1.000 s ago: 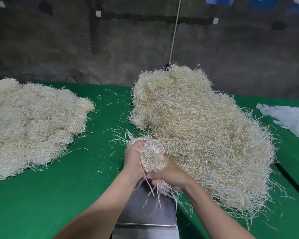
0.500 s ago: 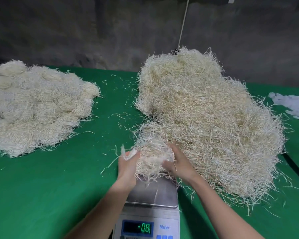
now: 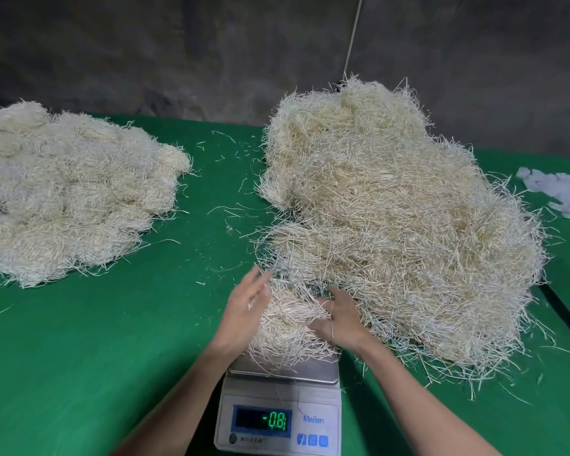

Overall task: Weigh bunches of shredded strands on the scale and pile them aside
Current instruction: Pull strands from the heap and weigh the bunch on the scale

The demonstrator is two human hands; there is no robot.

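Head view: left hand (image 3: 246, 312) splayed beside bunch (image 3: 288, 330) on scale (image 3: 310, 373); right hand's (image 3: 341, 324) grip unclear; strands touching heap (image 3: 392, 225) could skew reading.

The left arm (image 3: 191, 390) and right arm (image 3: 418, 396) come up from the bottom of the frame. The left hand (image 3: 248, 309) is flat, fingers (image 3: 255, 284) straight, a bit blurry. The right hand (image 3: 341, 320) lies palm down, fingers loosely spread.

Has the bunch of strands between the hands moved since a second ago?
Yes. The bunch has come down onto the platter of the scale; a second ago it was held up above the platter's far edge.
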